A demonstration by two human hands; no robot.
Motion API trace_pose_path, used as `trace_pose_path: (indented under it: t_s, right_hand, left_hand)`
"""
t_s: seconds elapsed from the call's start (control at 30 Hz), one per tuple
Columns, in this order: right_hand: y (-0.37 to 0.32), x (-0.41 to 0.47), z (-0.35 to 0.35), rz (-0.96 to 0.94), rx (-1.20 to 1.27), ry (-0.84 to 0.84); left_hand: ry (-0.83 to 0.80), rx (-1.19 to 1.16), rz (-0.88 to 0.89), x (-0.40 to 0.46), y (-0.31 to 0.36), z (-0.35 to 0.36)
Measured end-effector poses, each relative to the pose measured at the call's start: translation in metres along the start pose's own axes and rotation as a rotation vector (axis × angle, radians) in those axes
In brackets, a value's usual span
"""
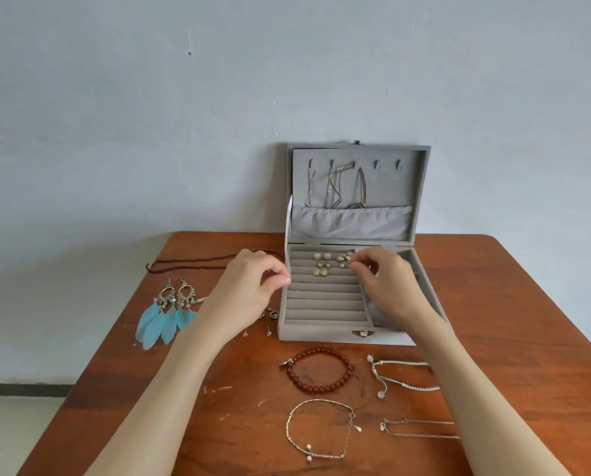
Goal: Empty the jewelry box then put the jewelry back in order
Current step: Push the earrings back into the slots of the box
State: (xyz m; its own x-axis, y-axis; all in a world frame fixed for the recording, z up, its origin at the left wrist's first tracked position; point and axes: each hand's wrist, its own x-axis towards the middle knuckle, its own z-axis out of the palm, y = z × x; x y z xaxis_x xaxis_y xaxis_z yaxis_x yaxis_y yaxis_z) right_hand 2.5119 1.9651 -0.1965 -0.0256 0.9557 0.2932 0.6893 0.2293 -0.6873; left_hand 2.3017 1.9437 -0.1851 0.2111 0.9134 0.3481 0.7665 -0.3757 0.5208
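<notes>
The grey velvet jewelry box (325, 336) stands open at the back of the wooden table, its lid upright with thin necklaces (335, 185) hanging inside. Pearl studs (322, 256), drop earrings (321, 270) and flower earrings (344, 258) sit in the far ring rolls. My right hand (385, 283) is over the box and pinches a small earring (344, 266) at the rolls. My left hand (249, 286) has curled fingers, thumb and forefinger pressed together at the box's left rim; nothing shows between them.
Left of the box lie blue feather earrings (165, 314), a dark bead necklace (184, 262) and small studs (270, 333). In front lie a red bead bracelet (319, 371), a silver bracelet (321, 429), a white cord bracelet (403, 376) and a thin chain (421, 428).
</notes>
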Motion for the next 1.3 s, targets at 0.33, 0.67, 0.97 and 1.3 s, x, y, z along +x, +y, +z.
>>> trace_pose_path:
  t_s: [0.33, 0.67, 0.97, 1.3]
  right_hand:
    - [0.019, 0.014, 0.001, -0.031, -0.1, -0.064]
    - [0.022, 0.019, 0.004, -0.025, -0.158, -0.096]
    - [0.017, 0.017, 0.002, 0.069, -0.145, -0.108]
    - [0.011, 0.015, 0.003, 0.147, -0.116, -0.101]
  left_hand:
    - [-0.017, 0.105, -0.024, 0.051, 0.029, 0.054]
    - [-0.045, 0.232, -0.005, 0.056, 0.028, 0.078]
    - [0.001, 0.172, -0.024, 0.055, 0.028, 0.077]
    - [-0.047, 0.138, -0.034, 0.057, 0.026, 0.073]
